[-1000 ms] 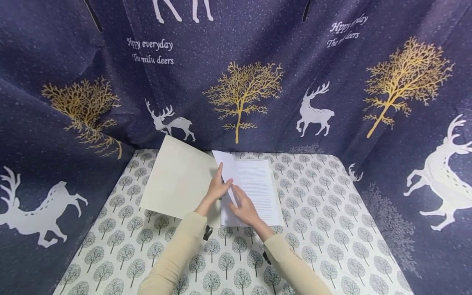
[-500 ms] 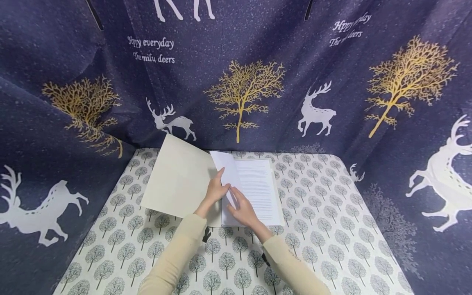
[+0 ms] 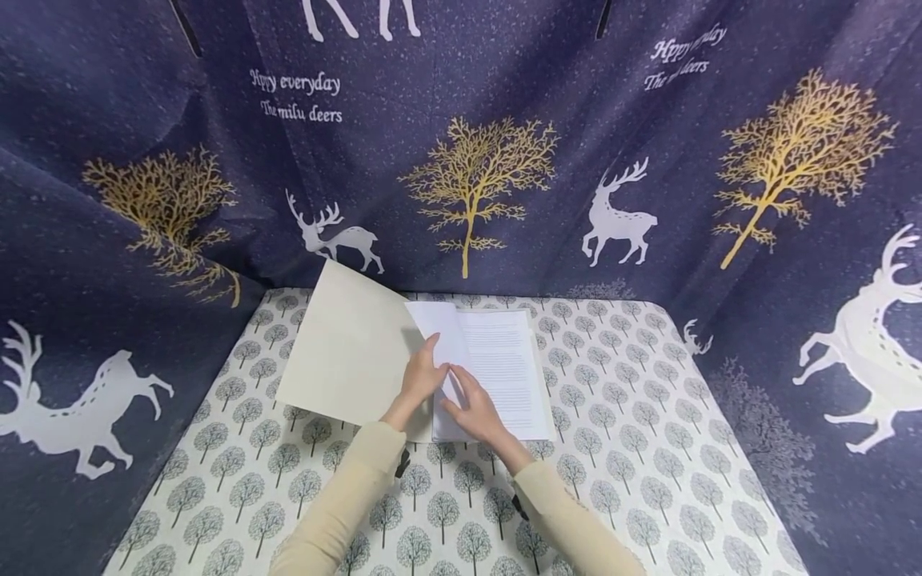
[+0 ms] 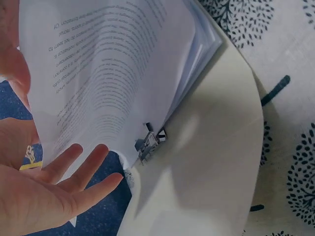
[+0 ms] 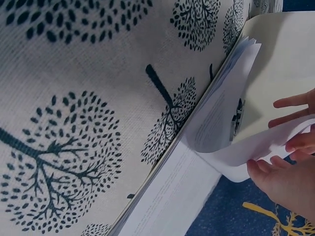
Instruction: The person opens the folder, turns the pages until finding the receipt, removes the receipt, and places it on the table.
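A cream folder (image 3: 353,344) lies open with a stack of printed paper (image 3: 500,368) on its right side. A lifted page (image 4: 98,83) curves up toward the cover; other sheets may be lifted with it. My left hand (image 3: 421,372) holds that page's edge between thumb and spread fingers, the fingers on the printed side. My right hand (image 3: 474,408) sits over the stack, its extended fingertips (image 5: 256,169) touching the page's edge close to the left thumb. Near the fold, a metal clip (image 4: 150,142) shows in both wrist views.
The table wears a white cloth with a tree print (image 3: 619,448). Behind it hangs a dark blue curtain (image 3: 526,224) with deer and gold trees. The folder's cover tilts up at the far left, close to the curtain.
The page's top corner has leaned further left and down toward the cover. My left hand has come slightly lower, and the fingertips of both hands are closer together.
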A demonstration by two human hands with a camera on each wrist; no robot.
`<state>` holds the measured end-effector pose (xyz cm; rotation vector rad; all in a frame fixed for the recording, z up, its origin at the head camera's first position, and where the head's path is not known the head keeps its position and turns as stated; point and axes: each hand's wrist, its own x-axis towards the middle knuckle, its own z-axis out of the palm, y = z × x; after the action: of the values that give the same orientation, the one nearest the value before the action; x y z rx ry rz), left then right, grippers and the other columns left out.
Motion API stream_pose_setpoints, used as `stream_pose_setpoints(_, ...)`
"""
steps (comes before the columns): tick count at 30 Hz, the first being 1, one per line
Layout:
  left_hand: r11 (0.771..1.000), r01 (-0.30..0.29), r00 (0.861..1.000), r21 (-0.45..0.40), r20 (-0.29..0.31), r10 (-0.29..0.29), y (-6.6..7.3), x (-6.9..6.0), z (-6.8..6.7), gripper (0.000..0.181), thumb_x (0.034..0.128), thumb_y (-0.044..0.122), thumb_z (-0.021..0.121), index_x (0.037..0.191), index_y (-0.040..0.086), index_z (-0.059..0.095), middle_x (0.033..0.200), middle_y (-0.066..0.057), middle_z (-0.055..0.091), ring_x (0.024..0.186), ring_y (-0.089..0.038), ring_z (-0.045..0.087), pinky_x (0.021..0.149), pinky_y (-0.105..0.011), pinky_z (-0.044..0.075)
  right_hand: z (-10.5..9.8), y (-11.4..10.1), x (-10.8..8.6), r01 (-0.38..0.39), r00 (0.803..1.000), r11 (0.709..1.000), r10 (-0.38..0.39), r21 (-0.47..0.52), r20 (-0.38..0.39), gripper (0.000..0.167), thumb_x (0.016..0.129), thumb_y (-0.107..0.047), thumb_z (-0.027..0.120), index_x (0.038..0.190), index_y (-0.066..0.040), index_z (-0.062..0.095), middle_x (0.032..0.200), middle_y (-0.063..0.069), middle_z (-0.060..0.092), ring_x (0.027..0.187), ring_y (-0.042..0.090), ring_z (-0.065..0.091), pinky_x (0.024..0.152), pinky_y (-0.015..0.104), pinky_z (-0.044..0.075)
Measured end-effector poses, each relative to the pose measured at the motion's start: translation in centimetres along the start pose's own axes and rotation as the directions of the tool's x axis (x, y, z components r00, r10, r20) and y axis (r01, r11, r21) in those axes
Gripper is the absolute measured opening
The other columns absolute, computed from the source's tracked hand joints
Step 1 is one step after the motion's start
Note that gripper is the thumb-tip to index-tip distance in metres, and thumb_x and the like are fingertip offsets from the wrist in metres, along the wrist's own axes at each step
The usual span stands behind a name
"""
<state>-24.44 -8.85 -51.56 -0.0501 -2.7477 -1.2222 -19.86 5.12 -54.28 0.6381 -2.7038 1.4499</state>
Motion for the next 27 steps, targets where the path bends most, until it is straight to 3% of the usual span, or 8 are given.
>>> stream_pose_setpoints(3, 1.000, 0.014, 1.000, 0.000, 0.008, -0.014, -0.2, 0.0, 0.0, 0.064, 0.0827, 0.008, 0.067, 0.142, 0.000, 0.045, 0.128, -0.028, 0.061, 0.109, -0.047, 0.063, 0.092, -0.055, 0.054, 0.1, 0.1, -0.1, 0.020, 1.000, 0.999, -0.021, -0.025, -0.015, 0.069, 0.093, -0.035, 0.056, 0.147, 0.002, 0.035, 0.149, 0.030, 0.039, 0.137, 0.048, 0.039, 0.112, 0.066, 0.031)
stream_pose_setpoints(6, 1.000, 0.019, 1.000, -0.004, 0.019, -0.019, -0.5, -0.1, 0.0, 0.059, 0.0845, 0.007, 0.065, 0.140, 0.000, 0.047, 0.130, -0.027, 0.061, 0.101, -0.046, 0.066, 0.086, -0.053, 0.056, 0.0, 0.0, -0.3, 0.012, 1.000, 0.999, -0.012, -0.037, 0.001, 0.071, 0.094, -0.039, 0.056, 0.148, 0.001, 0.034, 0.150, 0.029, 0.039, 0.137, 0.048, 0.039, 0.112, 0.067, 0.031)
stream_pose_setpoints(10, 1.000, 0.012, 1.000, -0.001, 0.017, -0.012, -0.8, -0.1, 0.0, 0.052, 0.0854, 0.005, 0.064, 0.135, -0.002, 0.052, 0.130, -0.027, 0.061, 0.094, -0.046, 0.067, 0.081, -0.051, 0.058, -0.1, 0.2, -0.3, -0.013, 0.999, 0.999, 0.016, -0.049, 0.045, 0.071, 0.093, -0.036, 0.058, 0.149, 0.000, 0.034, 0.153, 0.027, 0.036, 0.141, 0.045, 0.036, 0.116, 0.063, 0.029)
stream_pose_setpoints(14, 1.000, 0.013, 1.000, 0.002, 0.008, -0.013, -1.1, 0.0, -0.1, 0.048, 0.0855, 0.005, 0.065, 0.132, -0.003, 0.055, 0.126, -0.026, 0.064, 0.095, -0.047, 0.066, 0.079, -0.052, 0.058, -0.5, 0.9, -0.1, -0.045, 0.998, 0.996, 0.047, -0.075, 0.034, 0.069, 0.093, -0.033, 0.059, 0.149, 0.000, 0.035, 0.154, 0.025, 0.036, 0.142, 0.043, 0.035, 0.118, 0.058, 0.029)
stream_pose_setpoints(18, 1.000, 0.021, 0.999, -0.004, 0.026, -0.021, -1.4, 0.0, -0.2, 0.051, 0.0856, 0.006, 0.064, 0.134, -0.004, 0.053, 0.129, -0.026, 0.062, 0.076, -0.042, 0.066, 0.066, -0.044, 0.059, -1.3, 2.0, 0.2, -0.117, 0.993, 0.993, 0.117, -0.012, 0.004, 0.068, 0.093, -0.030, 0.060, 0.148, 0.000, 0.035, 0.154, 0.024, 0.037, 0.143, 0.043, 0.035, 0.119, 0.058, 0.028)
stream_pose_setpoints(22, 1.000, 0.020, 0.999, -0.002, 0.046, -0.020, -1.6, 0.1, -0.3, 0.056, 0.0830, 0.006, 0.066, 0.136, -0.004, 0.052, 0.129, -0.026, 0.062, 0.058, -0.027, 0.057, 0.056, -0.036, 0.054, -2.1, 3.2, 0.4, -0.211, 0.977, 0.975, 0.213, 0.064, -0.023, 0.067, 0.094, -0.029, 0.060, 0.149, -0.002, 0.035, 0.155, 0.022, 0.036, 0.143, 0.043, 0.034, 0.119, 0.058, 0.026)
stream_pose_setpoints(25, 1.000, 0.025, 0.998, 0.004, 0.059, -0.026, -1.8, 0.1, -0.2, 0.059, 0.0820, 0.006, 0.068, 0.138, -0.003, 0.051, 0.132, -0.024, 0.061, 0.070, -0.028, 0.064, 0.068, -0.039, 0.058, -2.8, 3.9, 0.6, -0.251, 0.966, 0.964, 0.255, 0.084, -0.047, 0.065, 0.095, -0.027, 0.059, 0.150, -0.003, 0.034, 0.156, 0.022, 0.034, 0.141, 0.044, 0.036, 0.119, 0.058, 0.027)
stream_pose_setpoints(27, 0.999, 0.032, 0.997, 0.002, 0.065, -0.032, -1.8, 0.1, -0.1, 0.061, 0.0820, 0.008, 0.069, 0.138, -0.003, 0.050, 0.135, -0.024, 0.059, 0.093, -0.035, 0.069, 0.084, -0.045, 0.058, -3.4, 4.4, 0.9, -0.267, 0.960, 0.961, 0.272, 0.071, -0.061, 0.064, 0.095, -0.026, 0.059, 0.150, -0.003, 0.034, 0.156, 0.021, 0.034, 0.143, 0.043, 0.035, 0.120, 0.057, 0.026)
